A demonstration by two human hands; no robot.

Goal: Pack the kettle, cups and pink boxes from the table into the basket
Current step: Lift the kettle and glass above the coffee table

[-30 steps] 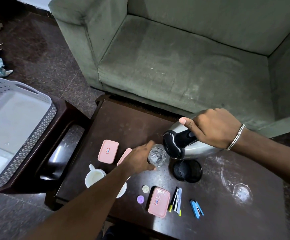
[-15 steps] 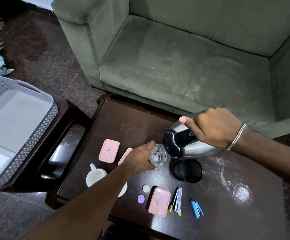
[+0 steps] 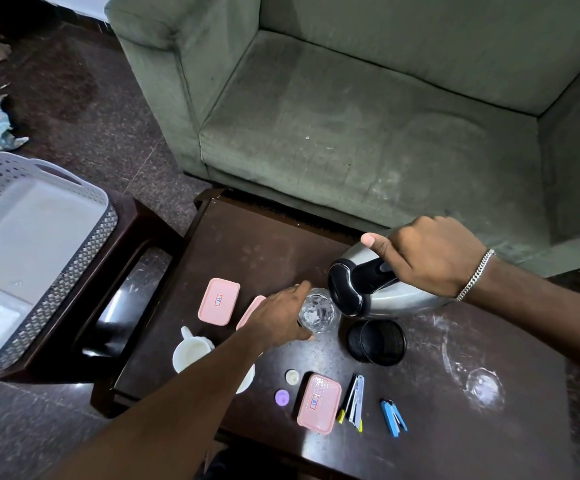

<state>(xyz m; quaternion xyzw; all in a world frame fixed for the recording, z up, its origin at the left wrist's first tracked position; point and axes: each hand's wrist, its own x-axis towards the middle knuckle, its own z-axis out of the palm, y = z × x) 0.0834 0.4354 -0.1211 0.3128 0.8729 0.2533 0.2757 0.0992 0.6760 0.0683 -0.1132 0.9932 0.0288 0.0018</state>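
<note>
My right hand grips the black handle of the steel kettle, which is tilted with its dark top toward a clear glass cup. My left hand wraps that glass on the dark table. Three pink boxes lie on the table: one at the left, one mostly hidden under my left hand, one near the front edge. A white mug stands beside my left forearm, and a second white cup peeks from under it. The grey basket sits on a side table at the left.
A black mesh cup stands in front of the kettle. Two small caps, two staplers and an upturned clear glass lie on the table. A green sofa stands behind it.
Both hands keep their holds on the glass and the kettle handle. Only the view has shifted slightly.
</note>
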